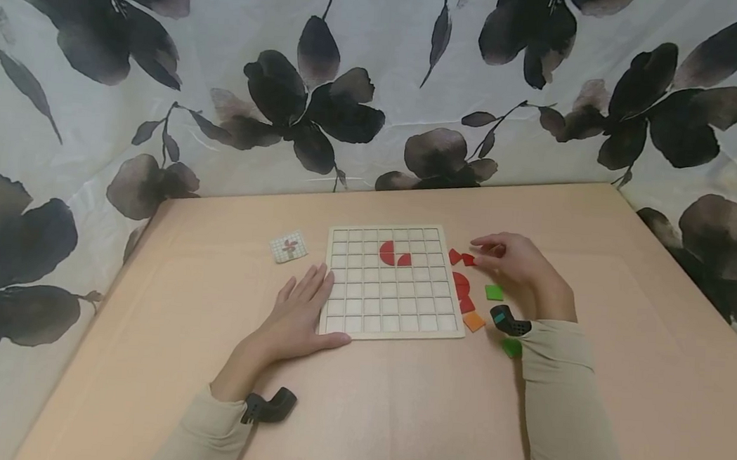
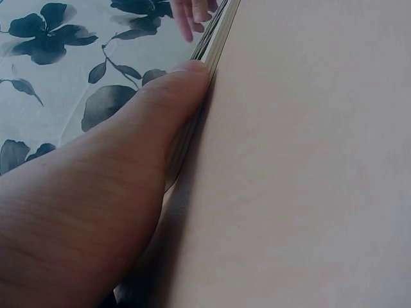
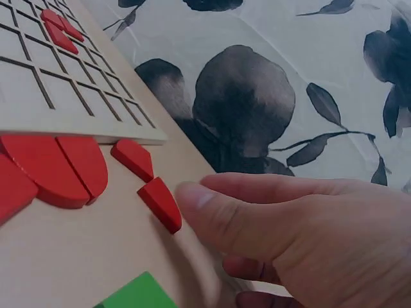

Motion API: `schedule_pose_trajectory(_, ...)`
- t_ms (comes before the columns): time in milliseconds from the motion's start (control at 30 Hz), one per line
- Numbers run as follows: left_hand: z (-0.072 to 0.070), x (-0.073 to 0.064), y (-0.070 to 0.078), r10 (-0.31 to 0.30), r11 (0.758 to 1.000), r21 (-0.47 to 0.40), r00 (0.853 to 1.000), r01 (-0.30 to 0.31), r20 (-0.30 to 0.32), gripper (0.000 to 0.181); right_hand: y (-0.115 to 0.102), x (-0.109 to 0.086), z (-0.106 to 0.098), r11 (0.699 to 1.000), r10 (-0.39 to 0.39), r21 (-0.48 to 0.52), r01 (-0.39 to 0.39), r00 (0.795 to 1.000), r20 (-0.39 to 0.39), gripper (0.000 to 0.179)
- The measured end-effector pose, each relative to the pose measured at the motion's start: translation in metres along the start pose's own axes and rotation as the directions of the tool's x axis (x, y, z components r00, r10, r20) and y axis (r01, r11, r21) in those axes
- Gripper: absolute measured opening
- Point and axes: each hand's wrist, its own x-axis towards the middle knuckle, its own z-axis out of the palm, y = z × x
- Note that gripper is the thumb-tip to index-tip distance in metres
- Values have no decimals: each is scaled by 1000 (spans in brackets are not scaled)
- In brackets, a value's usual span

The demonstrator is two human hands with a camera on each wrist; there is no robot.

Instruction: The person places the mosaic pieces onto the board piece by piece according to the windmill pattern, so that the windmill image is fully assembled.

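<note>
A cream grid board [image 1: 329,312] lies in the middle of the table, with red quarter-round pieces [image 1: 387,254] in a few upper cells. My left hand [image 1: 296,317] rests with straight fingers along its left edge, the thumb at the near left corner. In the left wrist view that thumb [image 2: 186,80] presses against the board's side. Right of the board, my right hand [image 1: 515,260] hovers by a loose red quarter-round piece [image 3: 160,204], thumb tip right beside it. A second small red piece [image 3: 133,159] touches its far end.
More red pieces [image 1: 461,285] lie along the board's right edge. Nearby are an orange square [image 1: 473,321], a green square [image 1: 494,292] and another green piece [image 1: 511,348], partly under the right wrist. A small pattern card [image 1: 288,247] sits left of the board. Floral fabric [image 1: 415,85] hangs behind the table.
</note>
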Motion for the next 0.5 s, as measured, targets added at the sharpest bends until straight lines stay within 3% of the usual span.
schedule_pose_trajectory(233, -1, 0, 1, 2, 1000, -5, 1000, -2, -12, 112, 2, 4, 9, 998, -51, -37, 52, 998, 26, 44)
schedule_pose_trajectory(500, 0, -1, 0, 10, 1000, 0, 1000, -10, -19, 112, 1, 7, 13, 998, -23, -50, 23, 1000, 8, 38)
